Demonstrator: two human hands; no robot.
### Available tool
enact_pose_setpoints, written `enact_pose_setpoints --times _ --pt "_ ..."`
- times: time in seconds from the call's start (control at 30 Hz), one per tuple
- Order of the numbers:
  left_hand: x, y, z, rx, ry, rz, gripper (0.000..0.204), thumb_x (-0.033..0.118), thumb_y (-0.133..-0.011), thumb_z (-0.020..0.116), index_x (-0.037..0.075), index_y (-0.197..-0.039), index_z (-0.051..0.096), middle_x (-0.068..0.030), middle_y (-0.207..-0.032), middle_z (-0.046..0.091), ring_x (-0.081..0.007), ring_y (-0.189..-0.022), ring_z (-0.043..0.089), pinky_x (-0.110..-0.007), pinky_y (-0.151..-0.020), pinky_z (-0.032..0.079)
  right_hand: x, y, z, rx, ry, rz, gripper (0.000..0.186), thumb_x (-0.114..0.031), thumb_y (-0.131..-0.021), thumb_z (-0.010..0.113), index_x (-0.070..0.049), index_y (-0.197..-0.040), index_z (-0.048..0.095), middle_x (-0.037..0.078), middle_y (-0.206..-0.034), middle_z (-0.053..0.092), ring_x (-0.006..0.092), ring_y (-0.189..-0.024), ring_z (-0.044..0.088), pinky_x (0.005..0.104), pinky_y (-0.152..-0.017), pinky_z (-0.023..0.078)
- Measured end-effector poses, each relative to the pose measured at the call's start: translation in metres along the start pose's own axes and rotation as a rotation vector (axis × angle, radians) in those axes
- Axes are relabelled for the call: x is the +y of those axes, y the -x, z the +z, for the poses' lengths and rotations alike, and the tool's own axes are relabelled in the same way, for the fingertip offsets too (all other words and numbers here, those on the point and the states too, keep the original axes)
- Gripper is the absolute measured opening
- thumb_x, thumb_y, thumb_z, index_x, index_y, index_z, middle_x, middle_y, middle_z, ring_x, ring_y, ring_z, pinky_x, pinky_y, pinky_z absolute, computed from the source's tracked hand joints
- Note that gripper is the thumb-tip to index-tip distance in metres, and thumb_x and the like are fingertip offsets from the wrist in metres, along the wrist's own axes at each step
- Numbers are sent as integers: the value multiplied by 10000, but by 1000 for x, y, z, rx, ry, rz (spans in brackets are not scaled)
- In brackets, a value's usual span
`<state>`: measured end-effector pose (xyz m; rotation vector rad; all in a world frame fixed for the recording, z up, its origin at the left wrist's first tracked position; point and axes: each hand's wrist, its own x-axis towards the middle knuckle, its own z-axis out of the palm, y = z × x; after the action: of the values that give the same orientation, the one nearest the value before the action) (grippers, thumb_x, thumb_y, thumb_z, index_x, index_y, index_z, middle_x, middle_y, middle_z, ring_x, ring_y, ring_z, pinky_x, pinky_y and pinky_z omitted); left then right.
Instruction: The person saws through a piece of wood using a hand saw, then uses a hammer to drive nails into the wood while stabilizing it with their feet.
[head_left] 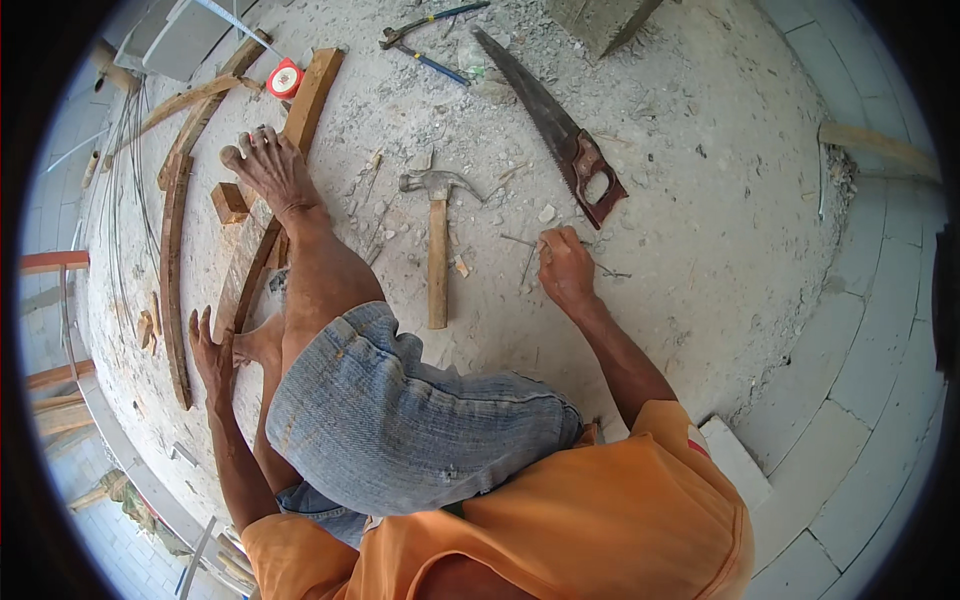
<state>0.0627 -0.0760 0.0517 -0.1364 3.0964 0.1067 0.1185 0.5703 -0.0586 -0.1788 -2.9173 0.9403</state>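
My right hand (566,264) is closed, low over scattered nails (615,272) on the concrete floor, pinching what looks like a nail. To its left lies a claw hammer (438,250); beyond it rests a handsaw (555,125) with a dark blade. My left hand (207,355) has fingers apart at the side of a long timber (238,280), beside my feet. One bare foot (280,180) rests across that timber, near a small wood block (229,204). My bent knee in denim shorts fills the lower middle, hiding part of the floor.
Pliers (440,70), a red tape measure (285,79) and a concrete block (598,20) lie at the back. More timbers (176,280) and loose wires (135,220) are on the left. A grey block wall or paving (865,350) borders the right side.
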Motion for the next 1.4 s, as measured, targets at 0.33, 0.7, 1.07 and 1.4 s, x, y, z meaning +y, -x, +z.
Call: enact_pose_setpoints --times 0.33,0.7,1.07,1.4 --pt "36 -5 -16 62 97 42 581 260 -940 692 113 -1476 518 -222 -1579 378 -416 -1445 386 -515 -1158 365 3 -9 -30 -363 184 -307 208 56 -826 618 -27 -1009 671 161 -949 546 337 -857 669 452 -676 574" --pt "61 18 -34 89 175 35 575 280 -937 718 95 -1452 543 -219 -1547 421 -402 -1428 418 -497 -1149 391 1 -1 -52 -422 -121 -80 138 25 -888 608 -12 -978 510 170 -954 515 377 -866 630 471 -704 526" --pt "315 -160 51 299 -669 37 464 123 -920 655 134 -1376 571 -27 -1379 517 -242 -1373 405 -547 -1180 179 -33 -8 -22 -392 -857 554 145 -65 -984 549 21 -1096 512 140 -882 624 174 -684 606 329 -612 494" --pt "290 -197 62 349 -791 -47 426 114 -924 642 166 -1344 590 6 -1365 520 -219 -1372 391 -565 -1181 148 -36 -5 -31 -227 -1166 740 417 -12 -948 519 33 -1356 437 164 -998 645 203 -747 676 304 -627 542"
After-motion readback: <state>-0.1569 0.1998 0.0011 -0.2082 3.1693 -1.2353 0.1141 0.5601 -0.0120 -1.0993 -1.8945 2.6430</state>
